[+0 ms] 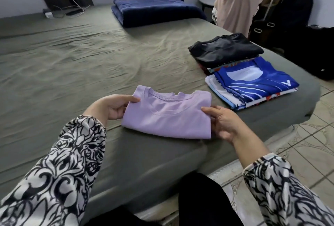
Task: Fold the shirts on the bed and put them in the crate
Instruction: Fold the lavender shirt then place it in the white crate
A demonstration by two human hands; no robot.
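Lilac cotton, folded into a neat rectangle, lies near the front edge of the bed: the lilac shirt is held at both short sides. Its left edge is pinched by the left hand, thumb on top; its right edge is gripped likewise by the right hand. For a clean lift, both sides should be raised together and kept level, so the folds are not lost. Further right, two folded stacks wait. No crate is seen.
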